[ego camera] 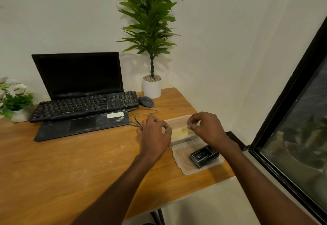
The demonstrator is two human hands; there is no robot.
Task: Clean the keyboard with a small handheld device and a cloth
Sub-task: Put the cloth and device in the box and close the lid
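Observation:
A black keyboard (pixel 85 105) lies across the base of an open black laptop (pixel 79 76) at the back left of the wooden table (pixel 70 163). A clear plastic container (pixel 177 120) at the right holds a yellow cloth (pixel 178 133). In front of it a clear lid (pixel 184 164) carries a small black handheld device (pixel 203 155). My left hand (pixel 155 136) hovers at the container's left edge with its fingers loosely curled. My right hand (pixel 207 129) hovers over the container's right side, thumb and forefinger close together. Nothing shows in either hand.
A grey mouse (pixel 146 101) sits right of the keyboard, its thin cable (pixel 139 117) looping toward my left hand. A tall potted plant (pixel 152 87) stands at the back, a flower pot (pixel 16 102) at far left. A dark-framed window (pixel 292 118) borders the right side.

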